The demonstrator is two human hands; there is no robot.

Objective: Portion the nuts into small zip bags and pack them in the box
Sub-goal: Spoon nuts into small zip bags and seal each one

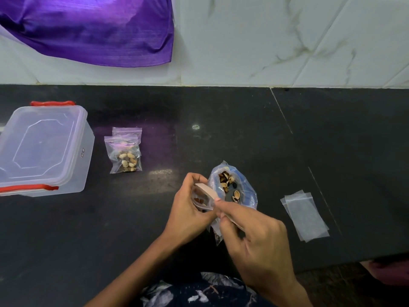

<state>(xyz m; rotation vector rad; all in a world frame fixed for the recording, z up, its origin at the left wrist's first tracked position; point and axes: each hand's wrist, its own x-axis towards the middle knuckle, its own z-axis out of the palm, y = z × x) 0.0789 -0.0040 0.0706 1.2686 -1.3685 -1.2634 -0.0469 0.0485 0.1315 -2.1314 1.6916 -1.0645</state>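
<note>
Patterned dark fabric with pale blotches fills the bottom centre of the frame, and two bare forearms rise from it toward the middle. The left hand curls round a small clear zip bag, pinching its mouth open; a few brown nuts show through the thin film. The right hand is curled round the handle of a flat, pale scoop, whose rounded tip sits at the mouth of that small bag. The two hands are close together, nearly touching.

Just beyond the hands, a larger crinkled plastic bag with blue print lies open on the tabletop, holding loose nuts and split beige shells. To the right of centre, two flat, empty zip bags lie overlapped, rectangular and glossy.

Further off, left of centre, two filled zip bags lie stacked, the front one bulging with pale shelled nuts and both carrying a tinted strip at the seal. At the left edge stands the box, a translucent rectangular plastic tub with rounded corners, its lid on and red clips at two sides.

The tabletop is dark speckled stone, polished enough to show dull reflections, with a thin seam at right. Behind it, in the upper frame, rises a wall of white marble-veined tiles, and a shiny purple cloth hangs in the upper left.
</note>
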